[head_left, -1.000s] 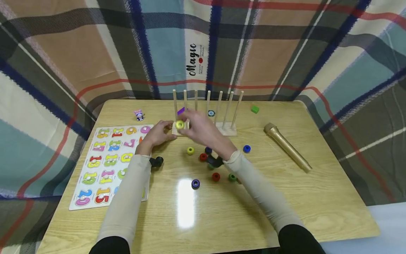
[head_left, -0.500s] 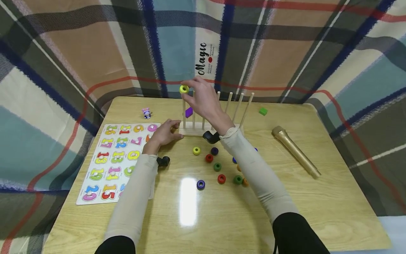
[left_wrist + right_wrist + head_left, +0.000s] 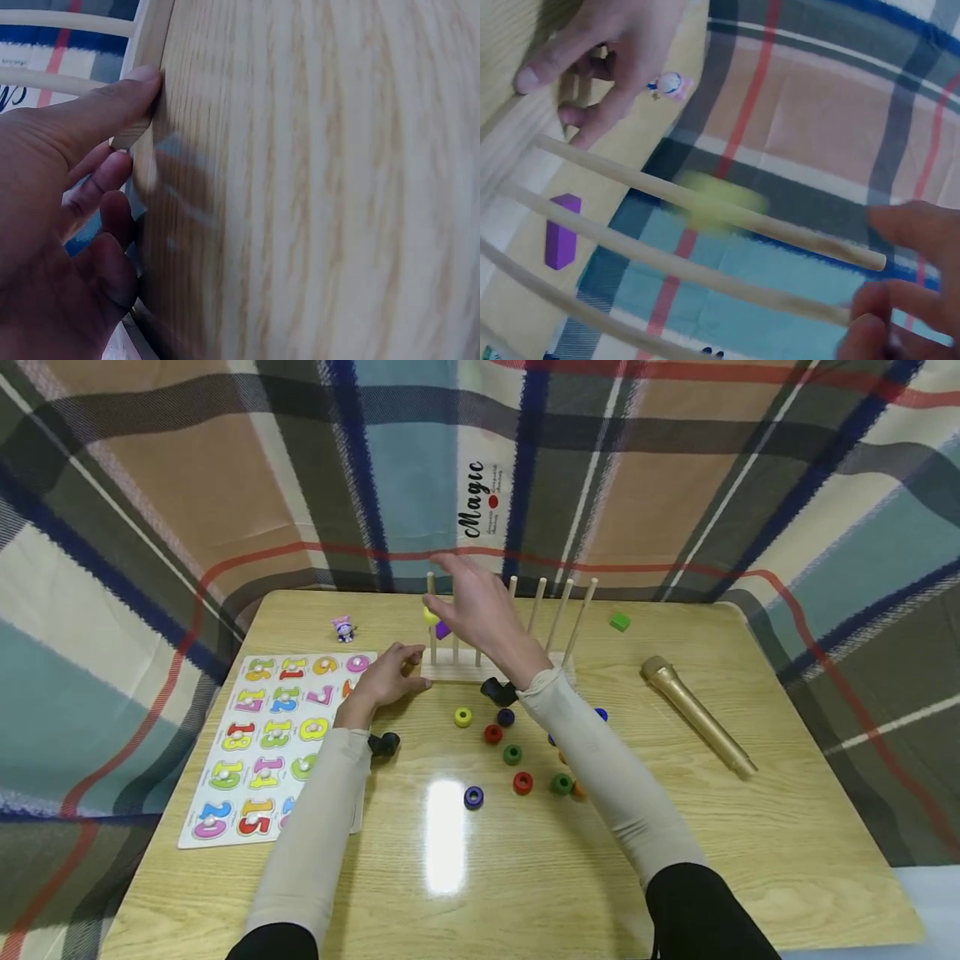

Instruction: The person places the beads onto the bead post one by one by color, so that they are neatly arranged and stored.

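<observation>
A wooden peg rack with several upright pegs stands at the back of the table. A yellow ring sits partway down its leftmost peg and shows as a yellow blur in the right wrist view. My right hand hovers by the top of that peg, fingers spread and holding nothing. My left hand grips the left end of the rack's base, thumb pressed on its edge and the other fingers curled beneath. A purple block lies behind the pegs.
Several loose coloured rings lie in front of the rack. A number puzzle board fills the left side. A gold microphone lies on the right, a green cube at the back right, a small toy figure at the back left.
My right hand lifted the yellow ring from the rack's base to the top of the leftmost peg and let go. The ring now slides down the peg. The left hand stayed put.
</observation>
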`<state>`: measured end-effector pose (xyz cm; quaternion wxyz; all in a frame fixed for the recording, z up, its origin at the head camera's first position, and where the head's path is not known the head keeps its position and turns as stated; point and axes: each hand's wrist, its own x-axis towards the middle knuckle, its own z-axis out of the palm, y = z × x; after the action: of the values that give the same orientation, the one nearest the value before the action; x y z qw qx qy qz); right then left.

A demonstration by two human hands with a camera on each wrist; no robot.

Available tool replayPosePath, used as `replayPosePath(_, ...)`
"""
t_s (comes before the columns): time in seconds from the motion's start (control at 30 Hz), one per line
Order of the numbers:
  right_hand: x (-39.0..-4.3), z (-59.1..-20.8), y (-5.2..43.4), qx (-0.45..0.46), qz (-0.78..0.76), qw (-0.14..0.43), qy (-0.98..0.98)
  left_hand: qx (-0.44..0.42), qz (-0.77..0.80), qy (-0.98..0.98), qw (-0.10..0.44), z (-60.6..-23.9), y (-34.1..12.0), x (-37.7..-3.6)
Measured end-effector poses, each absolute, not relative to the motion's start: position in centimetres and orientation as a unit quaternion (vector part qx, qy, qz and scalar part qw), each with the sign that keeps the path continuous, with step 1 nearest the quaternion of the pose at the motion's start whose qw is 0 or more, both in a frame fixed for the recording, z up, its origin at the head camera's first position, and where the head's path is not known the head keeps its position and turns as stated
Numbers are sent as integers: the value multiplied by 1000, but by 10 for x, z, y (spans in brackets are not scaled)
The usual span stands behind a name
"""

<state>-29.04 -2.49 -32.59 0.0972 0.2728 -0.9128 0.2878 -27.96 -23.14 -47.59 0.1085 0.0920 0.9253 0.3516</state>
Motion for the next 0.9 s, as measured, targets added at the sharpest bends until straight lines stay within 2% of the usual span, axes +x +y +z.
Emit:
replayPosePath(0.13, -273, -350, -14, 328, 321, 202, -865, 87, 346, 928, 109, -475, -237, -274)
replayPosePath(0.2, -262, -368, -8, 351, 307, 214, -859, 82, 346, 928, 110, -473, -239, -271)
replayPosePath(0.27, -250, -388, -1, 362, 269, 171, -876, 80, 347, 928, 110, -473, -241, -270)
replayPosePath(0.43, -228, -432, 9, 355, 125, -28, -926, 82, 345, 929, 106, -472, -239, -272)
replayPosePath(0.5, -225, -443, 10, 351, 102, -65, -929, 83, 343, 930, 106, -471, -237, -273)
replayPosePath(0.6, -223, -450, 10, 348, 94, -76, -930, 83, 345, 929, 110, -470, -234, -275)
replayPosePath(0.73, -225, -447, 10, 353, 95, -61, -929, 82, 350, 926, 116, -471, -231, -277)
replayPosePath(0.9, -236, -416, 9, 349, 155, -33, -924, 80, 344, 927, 121, -474, -229, -280)
